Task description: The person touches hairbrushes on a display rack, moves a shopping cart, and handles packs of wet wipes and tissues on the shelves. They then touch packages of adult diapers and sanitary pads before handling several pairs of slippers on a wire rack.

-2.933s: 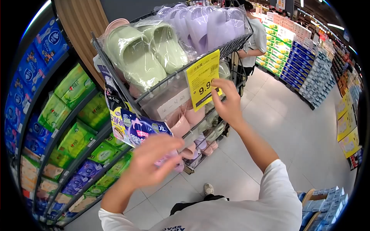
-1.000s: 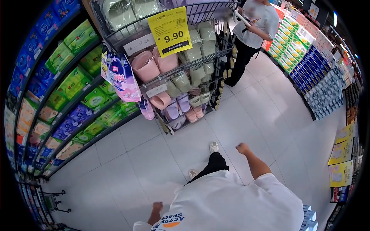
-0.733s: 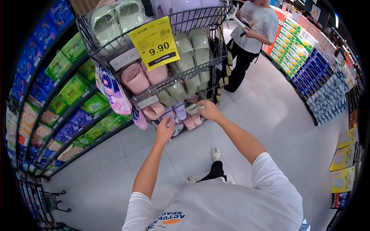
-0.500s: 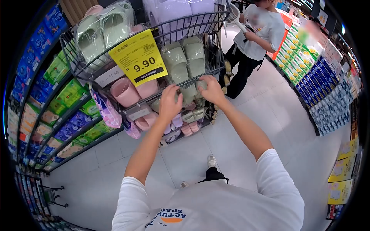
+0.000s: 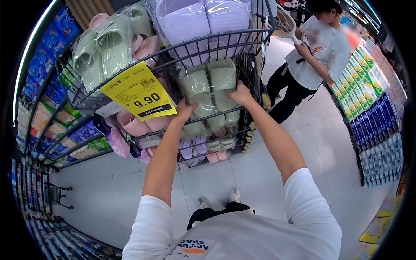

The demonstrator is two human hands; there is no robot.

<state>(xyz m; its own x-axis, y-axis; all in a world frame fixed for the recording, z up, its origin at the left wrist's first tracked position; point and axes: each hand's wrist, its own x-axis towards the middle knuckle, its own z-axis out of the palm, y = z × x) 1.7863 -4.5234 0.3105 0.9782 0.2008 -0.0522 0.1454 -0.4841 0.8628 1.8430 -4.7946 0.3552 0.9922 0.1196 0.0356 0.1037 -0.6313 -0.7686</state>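
Note:
A wire display rack (image 5: pixel 216 38) holds bagged slippers on several tiers. On its middle tier sits a clear bag with a pair of pale green slippers (image 5: pixel 209 89). My left hand (image 5: pixel 184 112) presses the bag's left lower side. My right hand (image 5: pixel 240 93) clasps its right side. Both arms reach up and forward, and the fingertips are partly hidden by the bag. A yellow price tag (image 5: pixel 139 93) reading 9.90 hangs from the rack just left of my left hand.
Purple slippers (image 5: pixel 203 17) and more green ones (image 5: pixel 102 47) fill the top tier, with pink ones (image 5: pixel 132 125) lower down. Another person (image 5: pixel 318 56) stands to the right of the rack holding a white swatter-like item (image 5: pixel 284 21). Stocked shelves line the left (image 5: pixel 47 52) and right (image 5: pixel 377 130).
My hands dropped away from the rack, then rose from the lowest tier to the middle one. They now hold the green slipper bag from both sides. The view has moved closer.

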